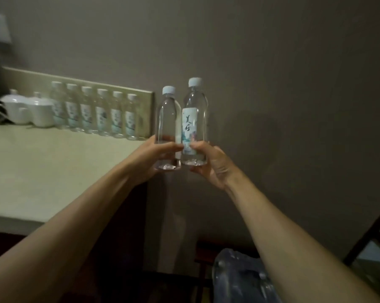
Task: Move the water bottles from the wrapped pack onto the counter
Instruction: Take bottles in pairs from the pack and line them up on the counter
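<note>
While the crinkly clear plastic-wrapped pack [239,278] down low still shows some caps, I hold two bottles up. My left hand [149,158] curls round a clear plastic bottle with its label turned away [167,127]; my right hand [208,165] curls round the clear white-labelled bottle [194,119]. Six white-capped bottles [95,110] already stand on the pale stone counter [42,171]. I think more are left.

Both arms outstretched, left hand [150,159] and right hand [208,165] apparently gripping, thumbs touching
</note>
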{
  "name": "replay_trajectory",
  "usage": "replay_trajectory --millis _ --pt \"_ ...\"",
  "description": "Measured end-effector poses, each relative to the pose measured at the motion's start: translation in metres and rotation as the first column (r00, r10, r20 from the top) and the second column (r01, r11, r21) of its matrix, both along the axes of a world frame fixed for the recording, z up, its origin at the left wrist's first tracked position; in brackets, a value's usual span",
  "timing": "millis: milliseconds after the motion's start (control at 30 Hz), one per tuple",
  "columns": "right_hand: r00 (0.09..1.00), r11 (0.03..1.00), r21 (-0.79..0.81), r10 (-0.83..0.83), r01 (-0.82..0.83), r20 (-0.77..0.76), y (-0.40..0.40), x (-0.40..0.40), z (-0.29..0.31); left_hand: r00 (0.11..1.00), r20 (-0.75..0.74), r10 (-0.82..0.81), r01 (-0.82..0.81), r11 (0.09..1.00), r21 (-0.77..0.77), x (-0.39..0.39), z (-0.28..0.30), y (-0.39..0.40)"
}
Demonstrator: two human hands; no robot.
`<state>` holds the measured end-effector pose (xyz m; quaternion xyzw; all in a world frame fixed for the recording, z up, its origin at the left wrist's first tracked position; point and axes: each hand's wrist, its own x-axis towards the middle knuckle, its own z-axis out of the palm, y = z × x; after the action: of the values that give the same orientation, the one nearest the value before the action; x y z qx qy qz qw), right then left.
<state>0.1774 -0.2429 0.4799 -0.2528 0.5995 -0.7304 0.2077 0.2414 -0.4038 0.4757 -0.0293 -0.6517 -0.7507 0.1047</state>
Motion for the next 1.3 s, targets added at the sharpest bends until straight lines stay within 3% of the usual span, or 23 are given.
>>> replay_trajectory --millis 133,367,567,667,833,1300 --pt "0.988 0.994 -0.047 -0.108 0.103 -0.115 -0.082 0.021 0.012 0.994 -0.069 0.085 -0.087 0.996 -0.027 0.031 0.021 -0.065" --pt "0.993 0.988 -0.136 -0.084 0.073 -0.081 -0.183 0.053 0.000 0.987 -0.044 0.153 -0.154 0.988 -0.026 0.067 0.022 -0.165" --pt "0.986 0.994 0.041 -0.092 0.098 -0.137 -0.238 0.066 -0.011 0.978 -0.065 0.199 -0.208 0.965 -0.158 0.078 0.007 -0.227" --pt "0.983 0.995 0.084 -0.047 0.062 -0.178 -0.259 0.064 -0.018 0.943 -0.069 0.325 -0.332 0.929 -0.160 0.074 -0.004 -0.246" --pt "0.971 0.984 0.112 -0.111 0.137 -0.213 -0.294 0.049 -0.031 0.849 -0.111 0.516 -0.527 0.842 -0.118 0.062 -0.017 -0.272" --pt "0.959 0.982 0.183 0.014 0.040 -0.284 -0.359 -0.018 -0.048 0.908 -0.073 0.413 -0.418 0.877 -0.235 0.025 -0.023 -0.347"
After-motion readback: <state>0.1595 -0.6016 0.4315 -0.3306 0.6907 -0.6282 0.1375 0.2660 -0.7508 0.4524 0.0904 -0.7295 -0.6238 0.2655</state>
